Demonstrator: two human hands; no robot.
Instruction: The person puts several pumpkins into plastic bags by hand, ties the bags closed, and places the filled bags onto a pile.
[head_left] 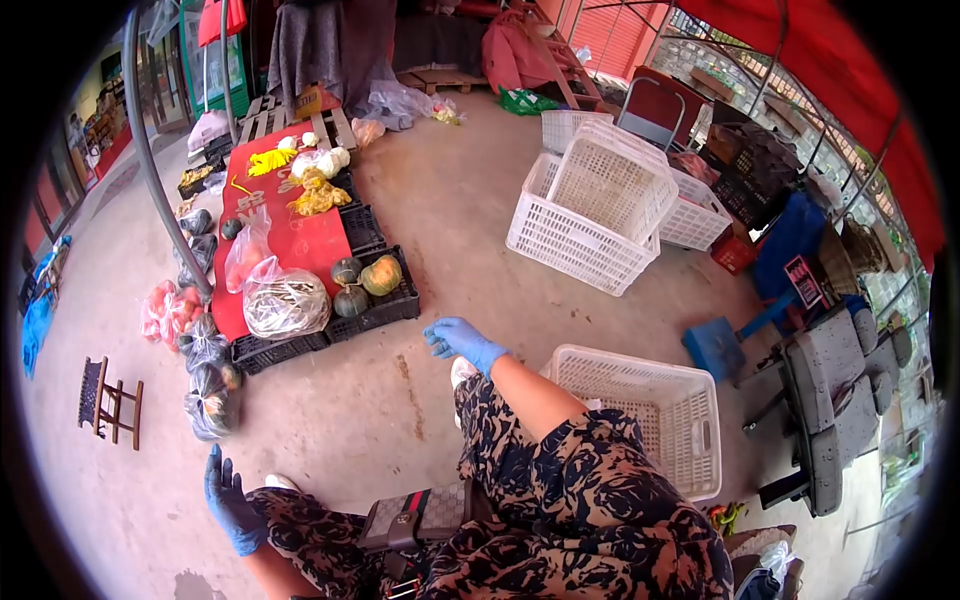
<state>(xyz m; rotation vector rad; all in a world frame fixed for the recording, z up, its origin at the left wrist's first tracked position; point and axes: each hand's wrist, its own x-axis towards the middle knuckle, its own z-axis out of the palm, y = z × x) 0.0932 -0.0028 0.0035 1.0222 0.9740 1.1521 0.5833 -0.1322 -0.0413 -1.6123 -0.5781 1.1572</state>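
My left hand (232,505), in a blue glove, hangs low at the left with its fingers stretched and apart, holding nothing. Nearest to it are bagged dark green pumpkins (210,405) on the floor, apart from the fingers. My right hand (465,342), also gloved in blue, reaches out in front of my knee. Its fingers are loosely bent and nothing shows in them. Beyond it, a black crate (385,312) bears several pumpkins (381,275). A white plastic crate (690,440) stands on the floor beside my right leg.
A red-covered stand (300,240) holds vegetables and a bag of pale stalks (287,303). White crates (580,245) are stacked ahead to the right. A small stool (112,403) is at the left; a grey chair (825,400) and a blue stool (714,348) are at the right.
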